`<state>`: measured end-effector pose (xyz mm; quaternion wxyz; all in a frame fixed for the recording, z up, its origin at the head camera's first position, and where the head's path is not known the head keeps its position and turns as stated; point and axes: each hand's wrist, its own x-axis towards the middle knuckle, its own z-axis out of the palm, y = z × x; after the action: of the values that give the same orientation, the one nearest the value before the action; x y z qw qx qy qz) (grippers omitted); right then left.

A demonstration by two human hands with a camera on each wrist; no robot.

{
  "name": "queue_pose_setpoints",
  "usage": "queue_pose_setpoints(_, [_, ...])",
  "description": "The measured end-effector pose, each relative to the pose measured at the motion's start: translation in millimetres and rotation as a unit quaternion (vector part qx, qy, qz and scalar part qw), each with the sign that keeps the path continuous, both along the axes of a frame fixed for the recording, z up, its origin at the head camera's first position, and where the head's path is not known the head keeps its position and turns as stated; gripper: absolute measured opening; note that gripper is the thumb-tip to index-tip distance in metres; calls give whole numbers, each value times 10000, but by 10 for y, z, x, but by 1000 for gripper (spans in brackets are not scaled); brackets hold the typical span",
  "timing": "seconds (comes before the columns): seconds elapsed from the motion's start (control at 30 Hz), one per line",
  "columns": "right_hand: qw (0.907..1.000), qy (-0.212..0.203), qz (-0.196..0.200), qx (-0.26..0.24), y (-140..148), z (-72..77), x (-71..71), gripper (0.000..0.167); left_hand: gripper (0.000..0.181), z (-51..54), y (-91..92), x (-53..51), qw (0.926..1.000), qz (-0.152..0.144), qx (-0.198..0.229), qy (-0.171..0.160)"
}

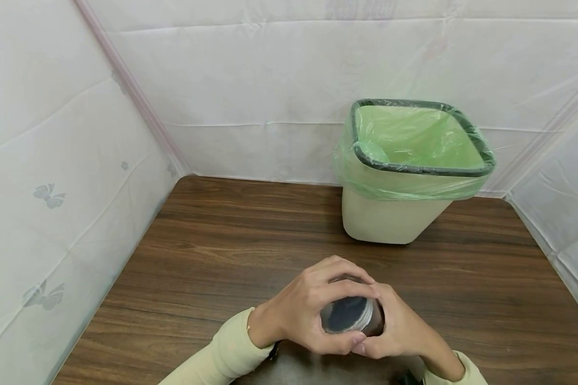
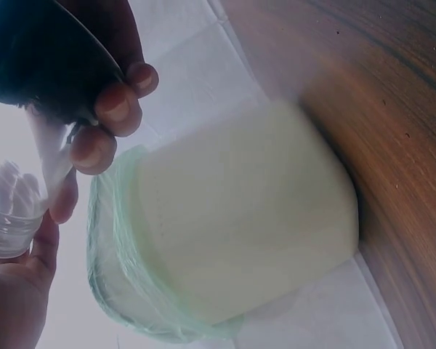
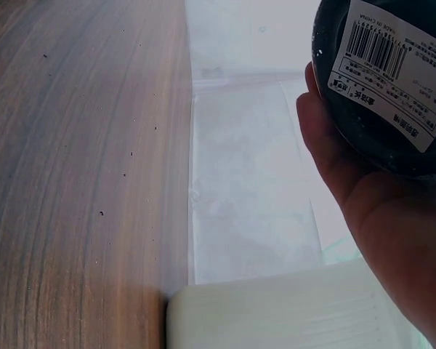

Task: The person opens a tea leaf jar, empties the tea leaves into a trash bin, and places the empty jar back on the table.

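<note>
A jar-like container (image 1: 349,315) is held between both hands near the table's front. Its dark end bears a white label (image 3: 392,73) with a barcode in the right wrist view. The left wrist view shows a clear threaded part (image 2: 11,211) beside the dark part. My left hand (image 1: 313,305) grips one side of it, with fingers over the top and thumb below. My right hand (image 1: 400,326) curls round the other side, by the labelled end. Both hands' fingertips meet around it; the jar's inside is partly hidden.
A cream waste bin (image 1: 390,214) stands on the wooden table (image 1: 212,240), beyond the hands and to the right. A green plastic bag (image 1: 414,187) lines it and folds over its dark rim. White sheeting (image 1: 270,80) walls in the back and sides.
</note>
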<state>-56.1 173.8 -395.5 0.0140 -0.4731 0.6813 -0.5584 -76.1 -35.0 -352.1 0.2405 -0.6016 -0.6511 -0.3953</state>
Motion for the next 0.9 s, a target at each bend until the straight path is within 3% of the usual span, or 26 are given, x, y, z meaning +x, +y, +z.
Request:
queue_pose_setpoints(0.23, [9999,-98,-128,-61,-3,-1,9,60,48,-13,7,0,9998,149,81,-110])
queue_pose_setpoints(0.67, [9948,-176,-971,244,-17,47,24,79,40,-25,41,14,9955,804,415,-298])
queue_pose_setpoints(0.9, [9918,-30,-1229,360,-34,53,35,76,39,-49,41,28,9924,1084,475,-345])
